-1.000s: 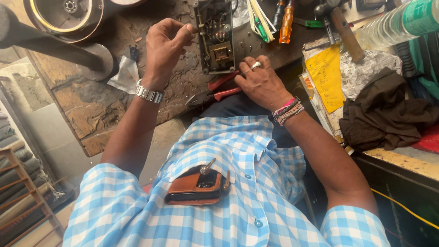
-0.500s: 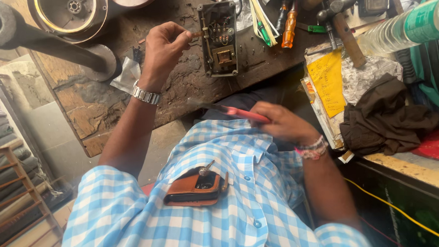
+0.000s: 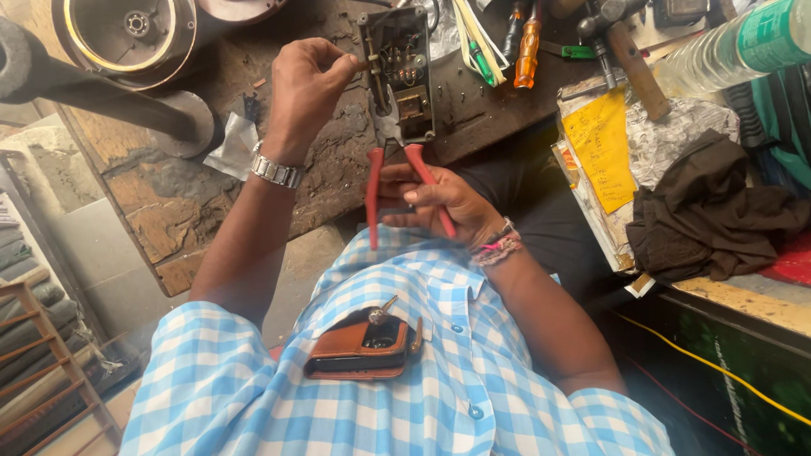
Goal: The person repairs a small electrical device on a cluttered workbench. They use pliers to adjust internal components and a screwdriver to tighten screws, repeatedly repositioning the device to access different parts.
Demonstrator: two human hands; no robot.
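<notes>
now pliers [image 3: 401, 169] in right hand [image 3: 441, 204]

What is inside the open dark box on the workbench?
Inside the open dark box sit metal contacts and coppery parts. The pliers in the right hand reach its lower end; the left hand holds its left edge. Deeper parts are hidden.

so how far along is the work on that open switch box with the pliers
Done: the switch box lies open on the bench, its parts bared. In hand: the left hand steadies the box's edge while the right hand holds the red-handled pliers, nose at the box's lower end. Left: no cover is on it, and the screwdrivers and hammer lie untouched beyond.
</notes>
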